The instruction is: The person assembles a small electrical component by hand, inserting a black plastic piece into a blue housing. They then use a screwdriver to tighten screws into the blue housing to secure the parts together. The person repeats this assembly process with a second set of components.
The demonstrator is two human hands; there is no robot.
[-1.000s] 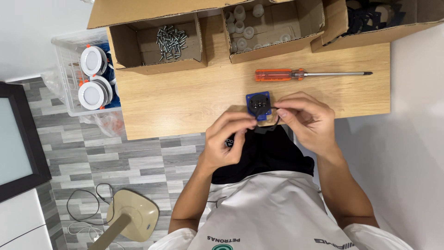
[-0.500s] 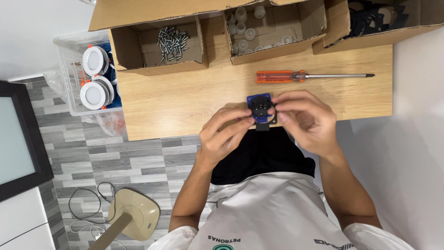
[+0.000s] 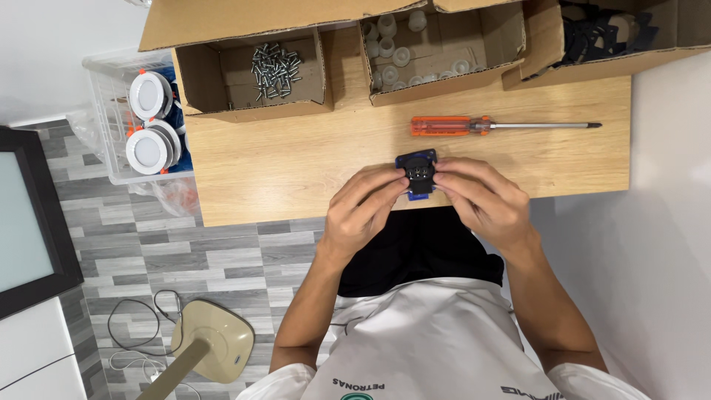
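Seemingly both hands (image 3: 437, 204) pinch blue-black part (image 3: 418, 172).

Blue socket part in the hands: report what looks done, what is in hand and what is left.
Done: round white lamps sit stacked in the clear bin. In hand: left hand and right hand both pinch the blue and black part at the desk edge. Left: screws and white caps remain in boxes; the orange screwdriver lies untouched.

Bare tabletop (image 3: 296, 159) left of hands, screwdriver (image 3: 489, 126) ahead, boxes (image 3: 252, 74) beyond
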